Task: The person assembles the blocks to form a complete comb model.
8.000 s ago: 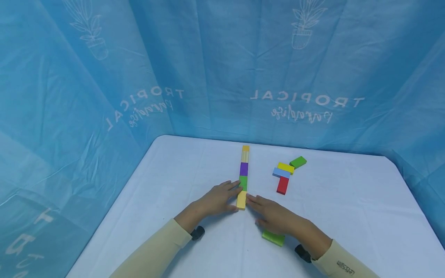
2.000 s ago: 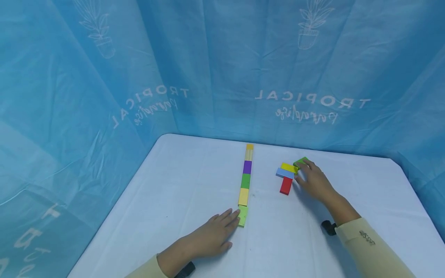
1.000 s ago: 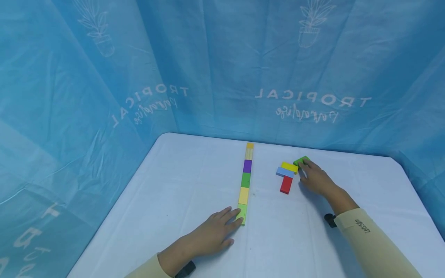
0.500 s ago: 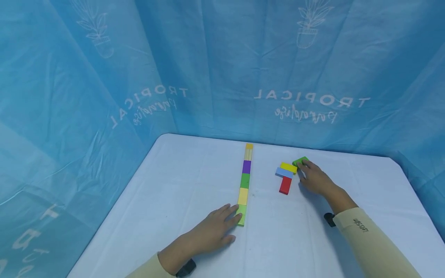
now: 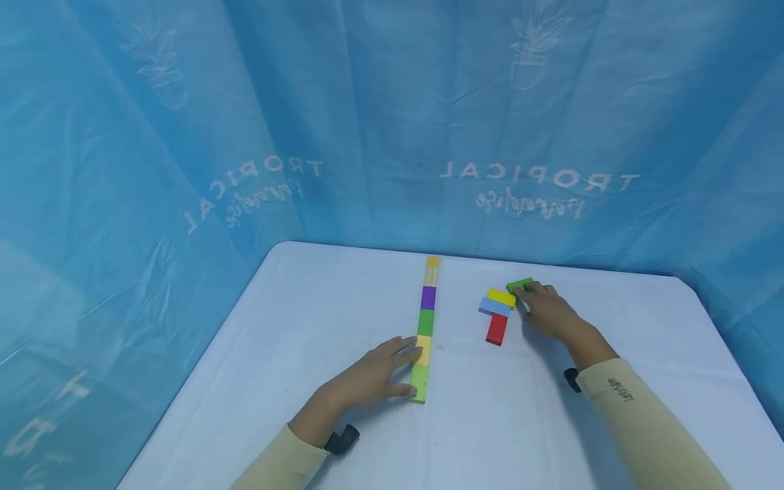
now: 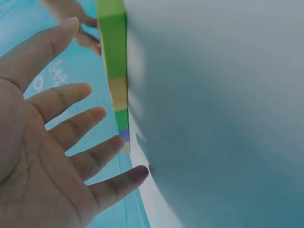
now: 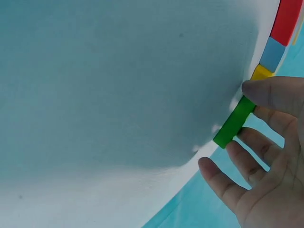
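The right wrist view shows what the head view hides: the right hand (image 5: 547,314) pinches the dark green block (image 7: 234,122) between thumb and fingers, at the table's (image 5: 306,306) far right beside yellow, blue and red blocks (image 5: 497,329). The left hand (image 5: 373,376) lies flat, fingers open, against the block row (image 5: 425,332)

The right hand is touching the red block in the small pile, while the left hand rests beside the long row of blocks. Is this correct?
Not quite. The right hand touches the green block, not the red block; the right wrist view shows it. The left hand rests beside the long row of blocks.
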`<state>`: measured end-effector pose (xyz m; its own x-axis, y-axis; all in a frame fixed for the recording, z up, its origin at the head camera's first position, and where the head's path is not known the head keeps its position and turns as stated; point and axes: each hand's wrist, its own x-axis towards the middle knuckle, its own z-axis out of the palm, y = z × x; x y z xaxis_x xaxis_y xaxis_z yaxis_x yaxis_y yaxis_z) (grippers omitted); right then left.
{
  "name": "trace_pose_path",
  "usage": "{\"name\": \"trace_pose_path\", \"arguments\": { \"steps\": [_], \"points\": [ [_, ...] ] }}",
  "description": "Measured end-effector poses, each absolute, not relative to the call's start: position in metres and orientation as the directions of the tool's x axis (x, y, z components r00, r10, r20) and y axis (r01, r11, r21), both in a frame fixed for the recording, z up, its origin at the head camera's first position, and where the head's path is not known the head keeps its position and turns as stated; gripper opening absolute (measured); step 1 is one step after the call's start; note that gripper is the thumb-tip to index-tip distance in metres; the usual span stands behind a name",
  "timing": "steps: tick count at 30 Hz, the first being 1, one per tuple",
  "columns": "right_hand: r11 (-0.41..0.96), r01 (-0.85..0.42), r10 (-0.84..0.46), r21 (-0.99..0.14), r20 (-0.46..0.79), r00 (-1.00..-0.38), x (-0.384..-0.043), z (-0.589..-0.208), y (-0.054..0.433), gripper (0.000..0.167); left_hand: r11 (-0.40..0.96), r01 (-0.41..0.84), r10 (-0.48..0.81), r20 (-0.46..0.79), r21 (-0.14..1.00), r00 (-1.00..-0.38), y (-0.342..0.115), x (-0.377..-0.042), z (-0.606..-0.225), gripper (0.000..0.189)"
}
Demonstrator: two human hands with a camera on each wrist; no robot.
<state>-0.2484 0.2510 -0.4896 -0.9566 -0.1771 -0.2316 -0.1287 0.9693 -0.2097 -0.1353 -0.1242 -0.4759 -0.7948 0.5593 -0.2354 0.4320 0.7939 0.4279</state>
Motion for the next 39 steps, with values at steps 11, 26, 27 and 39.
{"name": "trace_pose_path", "arguments": {
  "steps": [11,26,27,39],
  "points": [
    [0.971,-0.133,-0.18,-0.198,-0.247,-0.952,-0.25,-0.483,0.245,0.073,0.772,0.324,0.534,-0.28,0.547,-0.798,-0.123,-0.154,-0.481,0.091],
    [0.963,-0.148,-0.198,-0.227,-0.218,-0.956,-0.249,-0.486,0.254,0.068,0.737,0.363,0.594,-0.289,0.57,-0.751,-0.121,-0.16,-0.482,0.089],
    [0.962,-0.145,-0.197,-0.231,-0.218,-0.956,-0.25,-0.486,0.255,0.068,0.735,0.365,0.596,-0.289,0.571,-0.749,-0.121,-0.161,-0.483,0.089],
    [0.923,-0.081,-0.167,-0.377,-0.201,-0.965,-0.261,-0.484,0.267,0.055,0.738,0.358,0.595,-0.302,0.572,-0.745,-0.119,-0.165,-0.486,0.088]
  ]
}}
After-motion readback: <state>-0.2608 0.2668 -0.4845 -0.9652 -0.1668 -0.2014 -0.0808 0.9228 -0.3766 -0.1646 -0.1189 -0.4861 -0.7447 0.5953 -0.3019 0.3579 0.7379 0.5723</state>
